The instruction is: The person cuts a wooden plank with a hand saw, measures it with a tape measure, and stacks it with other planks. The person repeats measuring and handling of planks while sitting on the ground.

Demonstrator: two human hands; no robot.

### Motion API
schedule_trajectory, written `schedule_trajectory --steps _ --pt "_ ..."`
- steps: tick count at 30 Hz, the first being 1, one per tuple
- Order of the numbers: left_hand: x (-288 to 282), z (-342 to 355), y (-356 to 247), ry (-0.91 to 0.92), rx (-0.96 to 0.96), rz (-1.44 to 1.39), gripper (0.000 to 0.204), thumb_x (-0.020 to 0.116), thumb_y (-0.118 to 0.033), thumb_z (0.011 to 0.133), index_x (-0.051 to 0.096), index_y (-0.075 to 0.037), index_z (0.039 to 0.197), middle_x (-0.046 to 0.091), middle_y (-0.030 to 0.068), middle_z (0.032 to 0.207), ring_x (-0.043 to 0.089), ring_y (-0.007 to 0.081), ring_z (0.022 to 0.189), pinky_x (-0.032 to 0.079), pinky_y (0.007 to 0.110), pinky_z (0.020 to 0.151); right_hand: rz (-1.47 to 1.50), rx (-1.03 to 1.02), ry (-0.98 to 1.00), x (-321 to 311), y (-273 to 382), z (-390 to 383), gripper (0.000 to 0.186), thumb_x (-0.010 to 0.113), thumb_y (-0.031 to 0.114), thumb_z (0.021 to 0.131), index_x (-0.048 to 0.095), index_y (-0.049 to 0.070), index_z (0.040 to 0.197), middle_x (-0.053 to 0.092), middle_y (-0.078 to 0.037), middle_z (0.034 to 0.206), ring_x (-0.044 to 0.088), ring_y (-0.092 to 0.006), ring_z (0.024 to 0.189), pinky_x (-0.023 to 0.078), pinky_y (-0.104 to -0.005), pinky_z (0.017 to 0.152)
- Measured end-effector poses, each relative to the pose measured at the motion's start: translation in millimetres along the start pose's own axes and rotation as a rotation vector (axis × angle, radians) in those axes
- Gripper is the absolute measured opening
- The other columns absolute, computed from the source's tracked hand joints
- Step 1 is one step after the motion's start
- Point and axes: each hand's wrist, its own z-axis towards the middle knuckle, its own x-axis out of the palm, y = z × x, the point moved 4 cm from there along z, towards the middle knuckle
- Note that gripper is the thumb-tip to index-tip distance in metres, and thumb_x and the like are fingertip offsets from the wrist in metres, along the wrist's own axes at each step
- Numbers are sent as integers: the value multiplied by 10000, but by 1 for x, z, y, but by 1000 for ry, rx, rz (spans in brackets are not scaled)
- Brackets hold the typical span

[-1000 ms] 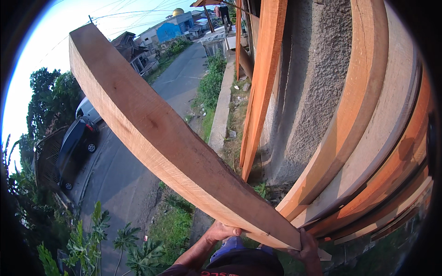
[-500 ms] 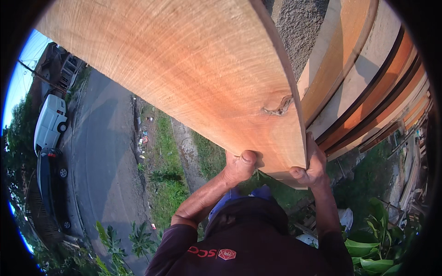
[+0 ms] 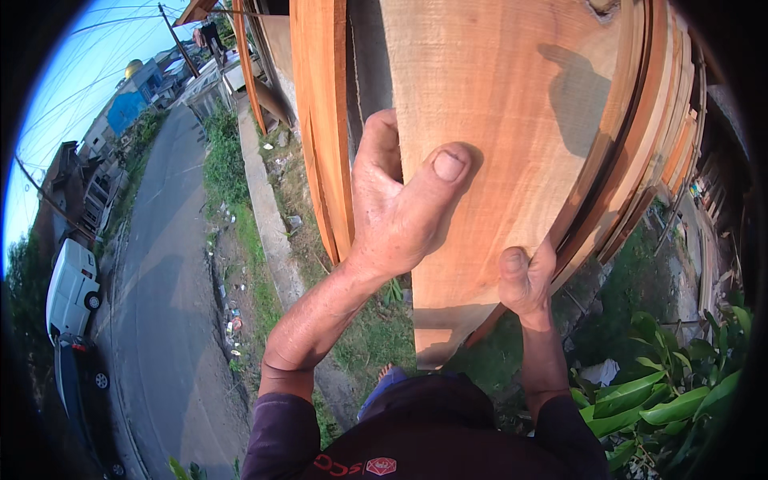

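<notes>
A wide, reddish-brown wooden plank (image 3: 496, 160) stands steeply in front of me, its lower end just ahead of my body. My left hand (image 3: 408, 192) grips its left edge, thumb pressed flat on the face and fingers curled behind, where they are partly hidden. Lower down, my right hand (image 3: 528, 276) holds the right edge, its thumb on the face and the other fingers mostly out of sight. A dark shadow falls on the plank's upper right, and a knot shows at its top.
Several leaning planks (image 3: 640, 160) stand close on the right, and another upright board (image 3: 320, 128) is to the left. A road (image 3: 160, 272) with a white van (image 3: 72, 288) and a dark car (image 3: 80, 376) runs along the left. Leafy plants (image 3: 664, 400) grow at lower right.
The plank has swung from a slant toward the upper left to nearly upright, beside the leaning planks. My left hand sits higher on its edge; both hands keep hold.
</notes>
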Motion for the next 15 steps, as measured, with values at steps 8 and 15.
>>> schedule_trajectory --steps 8,15 --pt "0 49 -9 -36 61 343 808 696 -575 924 447 28 1403 612 135 1248 600 204 1123 482 354 967 62 41 38 1 7 54 1034 584 633 961 195 -108 1570 457 -331 1480 467 -327 1403 406 -368 1110" --pt "-37 87 46 -1 -41 423 799 583 -631 971 452 9 1432 602 147 1304 583 213 1175 477 363 982 -9 -8 -52 19 -33 77 1006 550 627 977 176 -85 1581 420 -328 1511 454 -381 1408 400 -396 1117"
